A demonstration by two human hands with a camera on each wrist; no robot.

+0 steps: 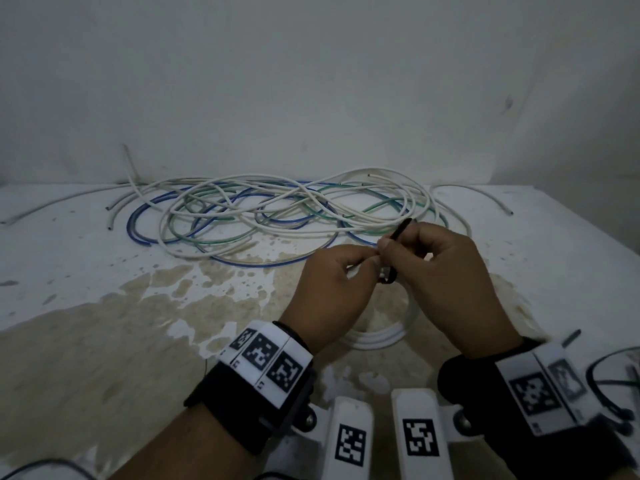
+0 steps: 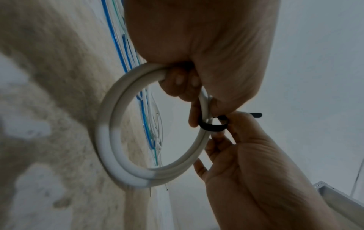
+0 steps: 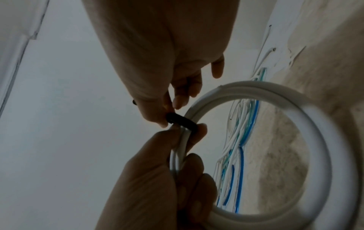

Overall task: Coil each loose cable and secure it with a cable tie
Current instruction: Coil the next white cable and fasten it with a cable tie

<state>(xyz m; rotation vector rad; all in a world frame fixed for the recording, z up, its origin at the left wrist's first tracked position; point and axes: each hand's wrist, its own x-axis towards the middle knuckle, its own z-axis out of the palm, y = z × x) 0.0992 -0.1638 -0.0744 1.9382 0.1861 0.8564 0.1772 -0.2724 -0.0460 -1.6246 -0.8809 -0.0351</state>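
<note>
Both hands: left hand point(image 1: 332, 289) gripping white coil point(image 2: 110, 140), right hand point(image 1: 450, 282) pinching black tie point(image 2: 212, 126).

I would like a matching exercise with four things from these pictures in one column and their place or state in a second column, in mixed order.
Things:
1. white coiled cable
2. black cable tie
3. tangle of loose white, blue and green cables
4. left hand

Place or state:
A. lying uncoiled on the stained white table, near the wall
B. looped around the coil, pinched by the right hand
C. gripping the coil
D. wound into a ring, held above the table

Pairs: 1-D, 2-B, 3-A, 4-C
</note>
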